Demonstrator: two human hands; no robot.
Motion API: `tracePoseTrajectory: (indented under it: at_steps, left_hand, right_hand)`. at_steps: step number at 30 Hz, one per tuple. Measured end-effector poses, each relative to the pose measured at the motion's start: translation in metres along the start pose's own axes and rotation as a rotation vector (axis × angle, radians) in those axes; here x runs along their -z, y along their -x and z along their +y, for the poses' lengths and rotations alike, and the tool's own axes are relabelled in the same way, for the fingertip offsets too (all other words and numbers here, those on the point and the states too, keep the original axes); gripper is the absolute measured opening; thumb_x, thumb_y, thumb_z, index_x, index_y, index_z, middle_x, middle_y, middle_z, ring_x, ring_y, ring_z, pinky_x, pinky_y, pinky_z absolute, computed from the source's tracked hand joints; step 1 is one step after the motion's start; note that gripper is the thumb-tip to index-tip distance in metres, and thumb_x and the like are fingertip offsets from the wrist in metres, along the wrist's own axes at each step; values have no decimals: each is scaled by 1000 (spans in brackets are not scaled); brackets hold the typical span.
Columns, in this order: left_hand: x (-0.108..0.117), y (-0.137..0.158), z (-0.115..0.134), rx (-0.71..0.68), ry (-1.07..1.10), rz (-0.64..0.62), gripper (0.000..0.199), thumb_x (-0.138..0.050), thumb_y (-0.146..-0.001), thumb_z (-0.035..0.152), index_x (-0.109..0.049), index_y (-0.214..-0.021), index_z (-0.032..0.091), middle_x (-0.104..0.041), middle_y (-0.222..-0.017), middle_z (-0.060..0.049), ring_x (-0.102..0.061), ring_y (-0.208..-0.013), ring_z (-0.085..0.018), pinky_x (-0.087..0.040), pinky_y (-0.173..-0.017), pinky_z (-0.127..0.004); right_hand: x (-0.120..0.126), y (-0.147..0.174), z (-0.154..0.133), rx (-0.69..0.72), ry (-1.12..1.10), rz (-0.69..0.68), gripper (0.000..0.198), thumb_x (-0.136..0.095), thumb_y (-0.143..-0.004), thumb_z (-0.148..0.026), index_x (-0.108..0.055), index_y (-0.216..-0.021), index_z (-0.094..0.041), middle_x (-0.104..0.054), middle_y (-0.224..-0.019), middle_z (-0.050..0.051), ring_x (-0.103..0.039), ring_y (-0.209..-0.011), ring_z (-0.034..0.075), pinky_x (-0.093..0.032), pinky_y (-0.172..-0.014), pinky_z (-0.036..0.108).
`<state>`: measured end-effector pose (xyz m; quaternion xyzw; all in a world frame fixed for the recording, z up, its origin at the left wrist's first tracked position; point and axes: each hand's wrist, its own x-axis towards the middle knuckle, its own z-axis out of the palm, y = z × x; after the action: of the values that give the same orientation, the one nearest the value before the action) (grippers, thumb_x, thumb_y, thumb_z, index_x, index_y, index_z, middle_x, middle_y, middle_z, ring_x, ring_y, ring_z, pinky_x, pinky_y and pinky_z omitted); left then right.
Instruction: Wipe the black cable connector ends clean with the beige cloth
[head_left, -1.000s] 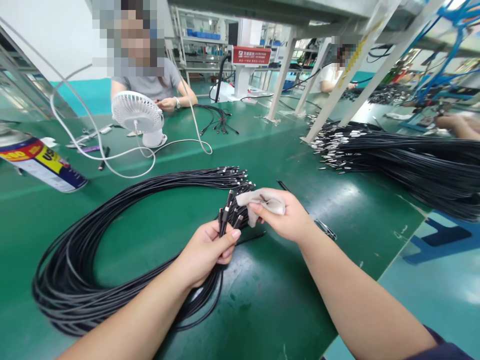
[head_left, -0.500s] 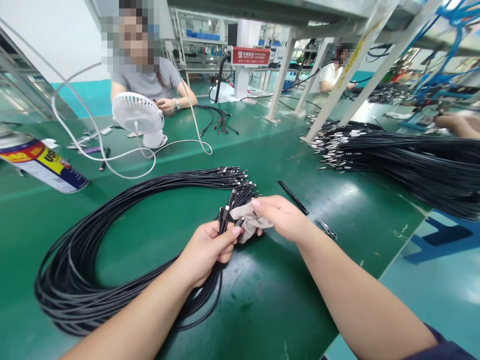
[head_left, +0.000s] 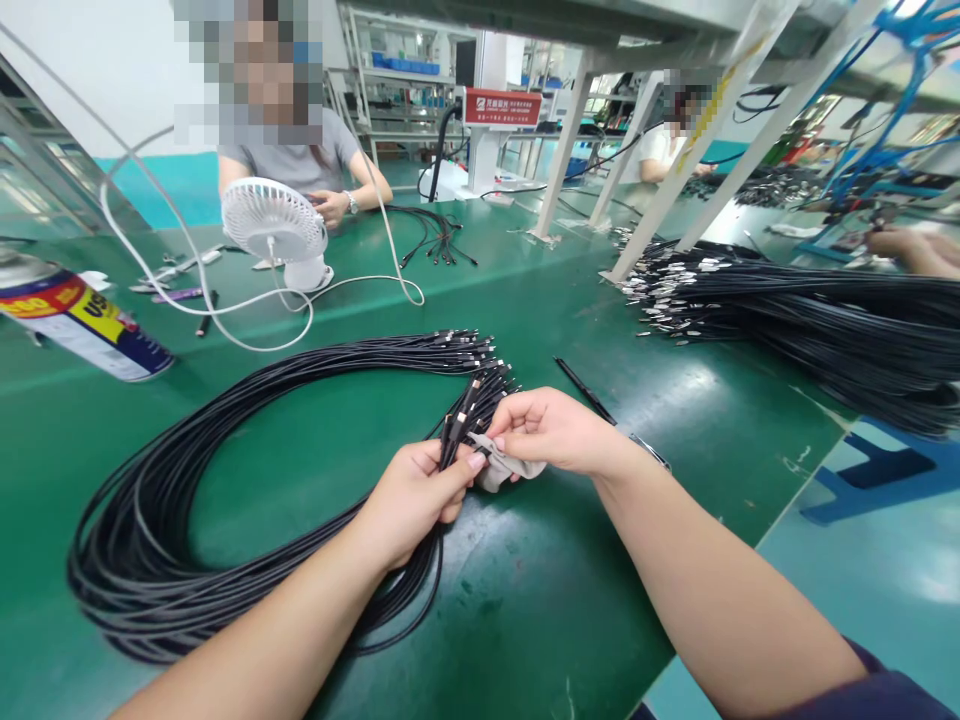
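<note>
A thick looped bundle of black cables [head_left: 150, 520] lies on the green table, its plug ends gathered near the middle. My left hand [head_left: 420, 495] is closed around several cables just below their connectors [head_left: 461, 418]. In my right hand [head_left: 551, 430] a crumpled light-grey cloth [head_left: 499, 472] is pinched between thumb and fingers. The cloth touches the connectors beside my left thumb and partly covers them. More plug ends [head_left: 465, 345] lie just beyond my hands.
A black pen-like stick [head_left: 581, 385] and a small metal tool [head_left: 651, 450] lie right of my hands. A spray can [head_left: 82, 320] and white fan [head_left: 274, 225] stand left. Another cable pile [head_left: 787, 310] lies right. A person [head_left: 292, 160] sits opposite.
My right hand has shifted slightly down and left, its fingers now more curled over the cloth. My left hand keeps its hold on the cables.
</note>
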<state>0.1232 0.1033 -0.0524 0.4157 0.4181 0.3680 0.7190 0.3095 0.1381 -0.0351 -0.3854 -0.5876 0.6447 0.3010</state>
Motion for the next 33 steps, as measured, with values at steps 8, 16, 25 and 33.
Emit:
tracePoseTrajectory:
  at_steps: [8, 16, 25, 33]
  left_hand:
    - [1, 0, -1, 18, 30, 24, 36, -81, -65, 42, -57, -64, 14, -35, -45, 9, -24, -38, -2, -16, -39, -19]
    - [2, 0, 0, 33, 20, 27, 36, -80, -66, 42, -58, -64, 13, -35, -45, 9, -23, -39, -2, -15, -39, -19]
    - [2, 1, 2, 38, 93, 42, 38, -84, -60, 42, -63, -68, 11, -38, -50, 8, -24, -41, -1, -14, -39, -18]
    - [1, 1, 1, 33, 76, 27, 39, -84, -60, 43, -59, -65, 13, -37, -47, 9, -24, -39, -1, -16, -38, -17]
  right_hand:
    - [-4, 0, -3, 6, 16, -14, 14, -67, -68, -18, -61, -79, -12, -65, -63, 1, -57, -52, 9, -42, -47, 19]
    - [-3, 2, -6, 53, 50, 101, 9, -62, -63, -13, -62, -73, -13, -62, -58, -1, -53, -48, 8, -39, -44, 18]
    - [5, 2, -6, 167, -15, 204, 17, -69, -73, -26, -62, -81, -14, -61, -63, 0, -53, -52, 9, -40, -47, 20]
    - [-11, 2, -7, 136, 87, 47, 7, -64, -71, -17, -60, -76, -14, -60, -62, -1, -53, -51, 8, -41, -45, 17]
